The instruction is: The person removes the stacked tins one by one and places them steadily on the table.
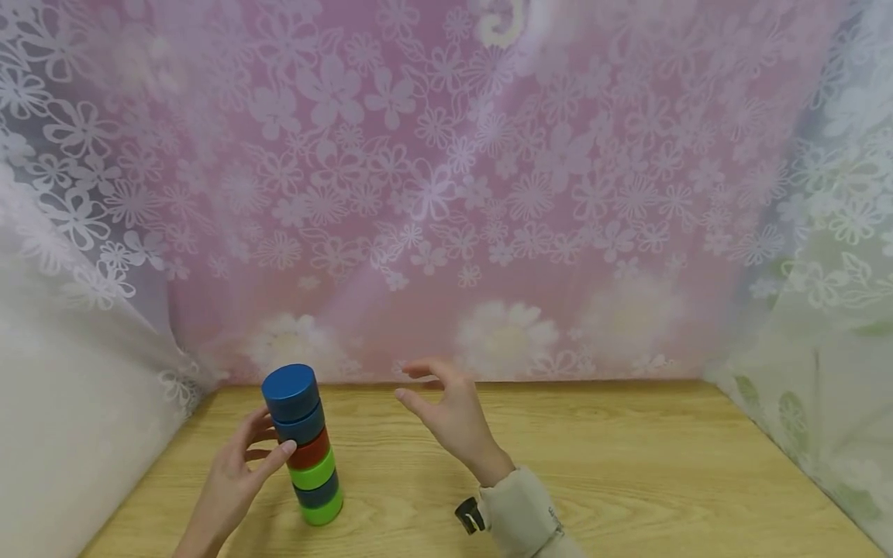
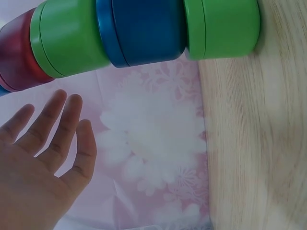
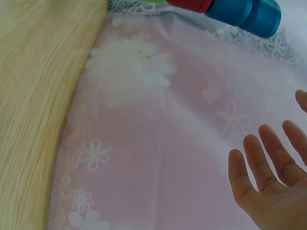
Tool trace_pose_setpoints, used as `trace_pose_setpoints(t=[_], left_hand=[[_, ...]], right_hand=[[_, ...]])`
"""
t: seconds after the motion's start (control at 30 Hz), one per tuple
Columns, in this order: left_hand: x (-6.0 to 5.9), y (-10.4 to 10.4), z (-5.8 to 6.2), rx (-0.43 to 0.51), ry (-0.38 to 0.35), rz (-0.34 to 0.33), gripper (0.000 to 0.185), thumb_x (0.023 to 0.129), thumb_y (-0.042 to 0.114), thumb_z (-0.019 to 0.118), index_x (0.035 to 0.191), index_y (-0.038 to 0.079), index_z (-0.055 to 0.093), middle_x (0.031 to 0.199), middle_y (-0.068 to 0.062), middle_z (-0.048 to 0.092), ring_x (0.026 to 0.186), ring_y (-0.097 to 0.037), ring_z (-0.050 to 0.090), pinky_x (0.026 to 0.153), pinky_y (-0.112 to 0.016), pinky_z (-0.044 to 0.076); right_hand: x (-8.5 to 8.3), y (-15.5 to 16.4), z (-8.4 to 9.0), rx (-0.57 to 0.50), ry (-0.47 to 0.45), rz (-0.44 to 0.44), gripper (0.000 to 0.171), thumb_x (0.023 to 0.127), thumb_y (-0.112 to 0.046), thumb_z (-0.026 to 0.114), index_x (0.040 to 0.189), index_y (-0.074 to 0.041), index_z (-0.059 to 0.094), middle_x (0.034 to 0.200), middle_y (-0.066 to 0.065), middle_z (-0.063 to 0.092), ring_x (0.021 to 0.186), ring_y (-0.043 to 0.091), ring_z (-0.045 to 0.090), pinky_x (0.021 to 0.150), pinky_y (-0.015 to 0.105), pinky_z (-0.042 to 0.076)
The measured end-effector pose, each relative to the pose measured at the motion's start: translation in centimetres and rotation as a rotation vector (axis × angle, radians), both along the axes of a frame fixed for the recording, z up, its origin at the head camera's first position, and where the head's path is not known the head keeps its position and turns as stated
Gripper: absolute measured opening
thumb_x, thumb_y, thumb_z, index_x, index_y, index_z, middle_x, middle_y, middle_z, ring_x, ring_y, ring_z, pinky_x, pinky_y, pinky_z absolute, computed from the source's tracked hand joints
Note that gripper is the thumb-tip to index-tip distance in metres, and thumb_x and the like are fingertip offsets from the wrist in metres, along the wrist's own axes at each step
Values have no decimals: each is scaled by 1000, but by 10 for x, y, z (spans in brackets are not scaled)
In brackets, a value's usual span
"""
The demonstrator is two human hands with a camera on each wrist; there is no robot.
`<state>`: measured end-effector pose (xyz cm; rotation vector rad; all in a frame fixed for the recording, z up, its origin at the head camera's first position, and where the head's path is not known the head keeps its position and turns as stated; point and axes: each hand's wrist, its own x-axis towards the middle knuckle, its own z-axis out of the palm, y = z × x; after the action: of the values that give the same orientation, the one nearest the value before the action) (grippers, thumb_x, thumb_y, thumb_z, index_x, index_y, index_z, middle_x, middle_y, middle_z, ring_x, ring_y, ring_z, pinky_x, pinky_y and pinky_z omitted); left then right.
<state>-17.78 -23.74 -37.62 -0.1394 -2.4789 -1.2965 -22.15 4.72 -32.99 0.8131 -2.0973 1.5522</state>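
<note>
A leaning tower of several round tins [image 1: 305, 446] stands on the wooden table [image 1: 593, 465] at the left: two blue on top, then red, green, blue and green. Its top tilts to the left. My left hand [image 1: 244, 461] is beside it on the left with straight fingers, the thumb tip at the red tin. In the left wrist view the tower [image 2: 144, 33] passes above my open left hand [image 2: 43, 158] with a gap between them. My right hand [image 1: 446, 415] hovers open to the right of the tower, apart from it. The right wrist view shows that open palm [image 3: 273, 182] and the blue top tins [image 3: 240, 12].
A pink flowered lace curtain [image 1: 446, 194] hangs along the table's back edge, and pale drapes close off both sides. A beige sleeve [image 1: 523, 511] with a black strap [image 1: 469, 515] covers my right wrist. Bare wood [image 3: 33, 96] stretches right of the tower.
</note>
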Motion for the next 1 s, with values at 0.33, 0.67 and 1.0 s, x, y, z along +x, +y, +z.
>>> trace_pose_setpoints(t=[0.33, 0.67, 1.0], left_hand=[[0, 5, 0, -22, 65, 13, 57, 100, 23, 67, 147, 0, 44, 129, -20, 63, 109, -22, 60, 85, -32, 52], [-4, 9, -4, -10, 138, 6, 53, 97, 14, 71, 143, -1, 50, 121, -16, 67, 99, 3, 55, 81, -30, 53], [-3, 7, -2, -24, 177, 9, 50, 94, 13, 75, 137, -1, 55, 112, -12, 70, 94, 0, 59, 78, -29, 53]], right_hand=[[0, -27, 7, -23, -26, 74, 28, 91, -8, 76, 118, -3, 71, 116, 9, 69, 109, 31, 62, 94, 47, 51], [-1, -50, 14, 32, -27, 128, 35, 92, -10, 76, 126, -5, 67, 123, 6, 67, 112, 25, 61, 94, 39, 49], [-1, -72, 17, 108, -83, 191, 46, 93, -15, 77, 135, -8, 61, 135, 3, 60, 123, 20, 55, 102, 35, 46]])
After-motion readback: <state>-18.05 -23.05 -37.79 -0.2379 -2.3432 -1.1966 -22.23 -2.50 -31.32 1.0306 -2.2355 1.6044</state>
